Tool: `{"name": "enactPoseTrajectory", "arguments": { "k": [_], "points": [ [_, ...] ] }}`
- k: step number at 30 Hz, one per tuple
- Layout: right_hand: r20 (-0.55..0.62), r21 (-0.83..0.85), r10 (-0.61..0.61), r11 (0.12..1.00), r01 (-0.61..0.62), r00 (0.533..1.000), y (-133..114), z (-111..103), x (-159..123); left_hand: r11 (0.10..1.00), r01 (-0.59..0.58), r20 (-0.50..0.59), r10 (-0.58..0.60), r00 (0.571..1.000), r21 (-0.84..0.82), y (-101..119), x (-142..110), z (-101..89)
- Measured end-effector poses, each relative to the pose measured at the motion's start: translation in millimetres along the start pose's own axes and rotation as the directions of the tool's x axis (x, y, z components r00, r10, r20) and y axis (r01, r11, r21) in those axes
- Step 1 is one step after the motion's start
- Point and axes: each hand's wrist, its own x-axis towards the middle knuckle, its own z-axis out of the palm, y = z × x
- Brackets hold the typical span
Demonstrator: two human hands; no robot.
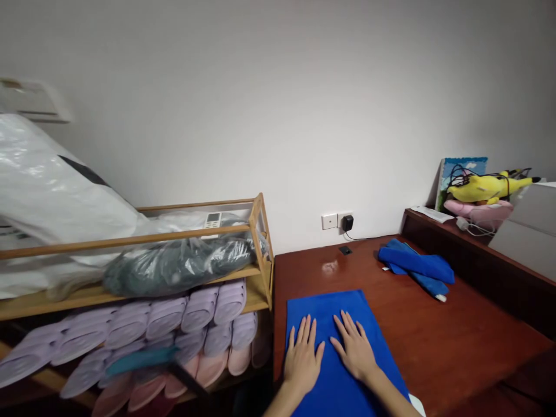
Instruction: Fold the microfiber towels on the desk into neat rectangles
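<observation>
Under the slightly parted fingers of the left hand and right hand, I see one blue cloth flat on one table; beyond the fingers, rightward, I count two crossed blue bundles; straight ahead, one black plug.

Pale wall, red-brown desk, probably bamboo rack.

The spread cloth is plain blue, the desk reddish brown, the slippers lilac and pink, the plush toy yellow
</observation>
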Motion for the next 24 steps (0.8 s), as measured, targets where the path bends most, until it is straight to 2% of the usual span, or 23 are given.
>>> {"name": "enactPoseTrajectory", "arguments": {
  "k": [2, 5, 7, 11, 13, 15, 20, 24],
  "points": [
    [0.005, -0.035, 0.044, 0.998, -0.044, 0.999, 1.8, -4.3, -5.3, 1.0, 0.016, 0.026, -0.016, 1.0, -0.009, 0.2, -0.7, -2.6],
    [-0.032, -0.085, 0.135, 0.987, -0.137, 0.99, 0.2, -17.8, -4.7, 0.998, 0.07, 0.044, -0.07, 0.997, 0.01, 8.1, 4.8, -16.8],
    [-0.05, -0.095, 0.132, 0.986, -0.136, 0.99, -5.6, -24.4, -11.0, 0.996, 0.087, 0.029, -0.087, 0.996, 0.022, 19.0, 0.0, -26.2],
    [-0.049, -0.061, 0.027, 0.998, -0.03, 0.998, -15.4, -24.2, -55.3, 1.0, -0.015, -0.023, 0.015, 1.0, -0.011, 39.6, -44.2, -29.7],
    [-0.009, -0.048, -0.029, 0.998, 0.029, 1.0, -14.7, -22.3, -80.1, 0.997, -0.066, -0.003, 0.066, 0.998, -0.032, 44.7, -68.7, -26.2],
    [0.031, -0.047, -0.048, 0.998, 0.05, 0.998, -11.5, -23.2, -94.0, 0.995, -0.083, 0.029, 0.084, 0.996, -0.046, 46.6, -81.8, -24.3],
    [0.077, -0.041, -0.037, 0.998, 0.04, 0.996, -3.7, -33.1, -88.8, 0.997, -0.047, 0.08, 0.052, 0.995, -0.059, 46.4, -76.6, -31.4],
    [-0.025, -0.068, 0.05, 0.996, -0.052, 0.998, 7.4, -32.4, -101.2, 0.997, -0.052, 0.034, 0.054, 0.998, -0.058, 40.7, -91.4, -35.4]
  ]
}}
